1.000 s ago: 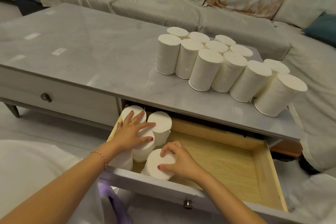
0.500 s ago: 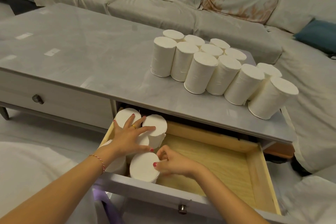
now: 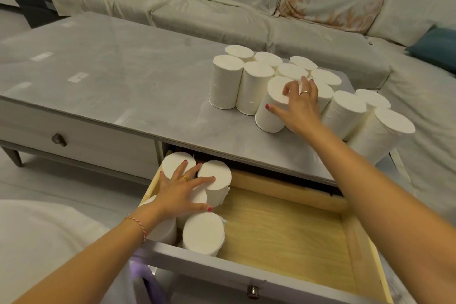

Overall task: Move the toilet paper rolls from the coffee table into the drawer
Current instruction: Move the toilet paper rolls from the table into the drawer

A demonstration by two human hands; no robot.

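On the grey, glossy counter (image 3: 123,86), smooth white cylindrical toilet paper rolls (image 3: 225,81) are standing clustered at the right, with a pale cushioned sofa (image 3: 222,7) lying beyond. Stored rolls (image 3: 202,232) are standing upright at the left end of the open, wood-lined drawer (image 3: 296,229). The left hand (image 3: 180,192) is resting on them, fingers straight and spread. The right hand (image 3: 299,106) is gripping a near-row roll (image 3: 269,116), fingers curling over its top.

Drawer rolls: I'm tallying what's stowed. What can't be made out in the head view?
Head view: left hand covers the middle rolls; count unsure.
Head view: coffee table top hides the drawer back.
Head view: right hand hides whether its fingers grip the tabletop roll.
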